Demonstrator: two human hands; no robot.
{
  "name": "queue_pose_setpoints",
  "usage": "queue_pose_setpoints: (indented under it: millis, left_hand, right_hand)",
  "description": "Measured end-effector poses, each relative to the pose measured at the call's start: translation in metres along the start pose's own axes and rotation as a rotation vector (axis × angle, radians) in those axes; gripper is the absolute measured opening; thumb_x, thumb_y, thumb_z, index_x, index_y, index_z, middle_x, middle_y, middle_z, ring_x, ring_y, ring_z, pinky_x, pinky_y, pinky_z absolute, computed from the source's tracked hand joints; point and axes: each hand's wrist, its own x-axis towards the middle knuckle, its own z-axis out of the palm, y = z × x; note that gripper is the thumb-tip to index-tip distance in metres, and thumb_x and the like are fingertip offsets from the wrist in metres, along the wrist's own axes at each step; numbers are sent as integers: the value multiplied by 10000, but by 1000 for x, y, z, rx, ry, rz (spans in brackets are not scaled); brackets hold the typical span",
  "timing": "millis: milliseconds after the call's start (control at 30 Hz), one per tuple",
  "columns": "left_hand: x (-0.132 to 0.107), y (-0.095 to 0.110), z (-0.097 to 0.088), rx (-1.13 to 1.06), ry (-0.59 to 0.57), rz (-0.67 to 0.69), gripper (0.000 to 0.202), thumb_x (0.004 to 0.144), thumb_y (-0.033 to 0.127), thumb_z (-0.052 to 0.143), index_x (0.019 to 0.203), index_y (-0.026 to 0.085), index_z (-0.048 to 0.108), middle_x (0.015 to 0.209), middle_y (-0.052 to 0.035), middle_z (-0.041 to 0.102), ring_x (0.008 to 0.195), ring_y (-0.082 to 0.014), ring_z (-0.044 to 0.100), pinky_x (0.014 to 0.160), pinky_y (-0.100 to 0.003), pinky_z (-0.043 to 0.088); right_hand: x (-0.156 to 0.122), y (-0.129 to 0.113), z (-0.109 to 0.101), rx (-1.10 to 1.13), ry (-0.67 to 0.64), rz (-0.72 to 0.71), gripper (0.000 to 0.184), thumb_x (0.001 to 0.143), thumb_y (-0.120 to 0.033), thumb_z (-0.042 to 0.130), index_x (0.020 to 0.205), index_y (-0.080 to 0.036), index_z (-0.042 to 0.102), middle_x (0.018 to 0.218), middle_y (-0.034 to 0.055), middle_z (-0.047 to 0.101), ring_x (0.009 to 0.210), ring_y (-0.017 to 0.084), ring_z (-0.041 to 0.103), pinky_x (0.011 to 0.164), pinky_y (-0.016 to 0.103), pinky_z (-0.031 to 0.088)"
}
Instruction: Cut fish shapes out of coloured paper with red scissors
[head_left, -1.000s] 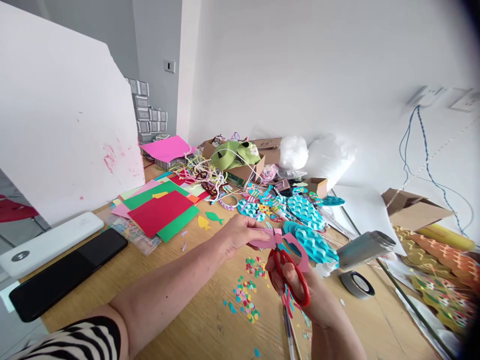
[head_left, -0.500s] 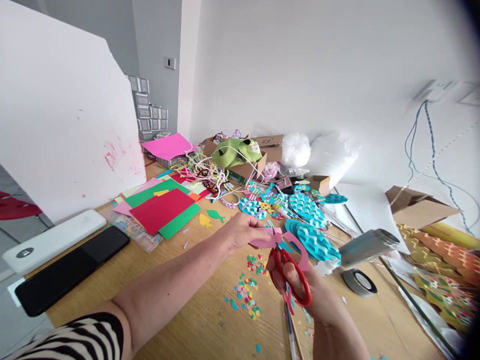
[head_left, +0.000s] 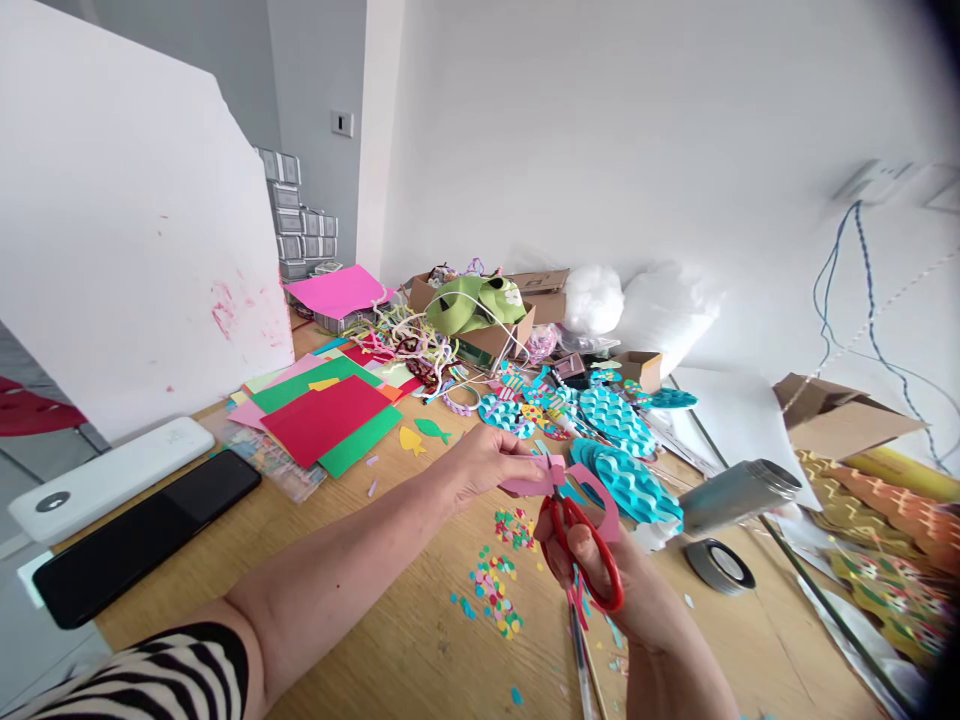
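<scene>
My left hand pinches a piece of pink paper above the middle of the table. My right hand is wrapped round the red handles of a pair of scissors, whose blades sit at the pink paper. A curved pink strip hangs to the right of the blades, over my right hand. Below the hands lie small coloured paper dots. Beyond my left forearm are a yellow paper fish and a green paper fish.
Coloured paper sheets, a black phone and a white power bank lie at left. Blue wavy paper pieces, a metal flask and its lid are at right. Craft boxes stand behind.
The view has shifted very slightly. My hands, the scissors and the pink paper look almost the same as before.
</scene>
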Motion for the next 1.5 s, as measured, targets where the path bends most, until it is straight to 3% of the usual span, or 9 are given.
queue_pose_setpoints:
  millis: [300, 833, 1033, 1500]
  left_hand:
    - [-2, 1, 0, -7, -12, -15, 218, 497, 279, 743, 646, 127, 695, 637, -2, 635, 626, -104, 527, 617, -231, 383]
    - [2, -2, -2, -11, -43, -23, 321, 495, 334, 777, 716, 116, 694, 678, -19, 631, 637, -119, 546, 601, -246, 401]
    - [1, -2, -3, 23, -20, 27, 275, 540, 340, 763, 687, 119, 692, 666, -9, 643, 641, -105, 534, 650, -243, 366]
    - [-1, 0, -3, 59, -18, 30, 245, 550, 340, 741, 663, 129, 685, 643, 2, 627, 618, -102, 502, 634, -248, 331]
  right_hand:
    - [0, -1, 0, -25, -13, -27, 570, 815, -748, 473, 809, -181, 539, 558, -17, 498, 514, 131, 414, 517, 272, 301]
    - [0, -1, 0, 1, -4, -27, 569, 816, -747, 475, 798, -182, 541, 546, -24, 493, 501, 120, 402, 505, 266, 287]
    - [1, -4, 1, -17, 1, -19, 579, 806, -757, 477, 730, -185, 529, 538, -13, 493, 504, 123, 399, 506, 271, 289]
    - [1, -1, 1, -9, -12, -4, 587, 805, -755, 479, 839, -175, 563, 553, -22, 484, 510, 132, 413, 514, 272, 295]
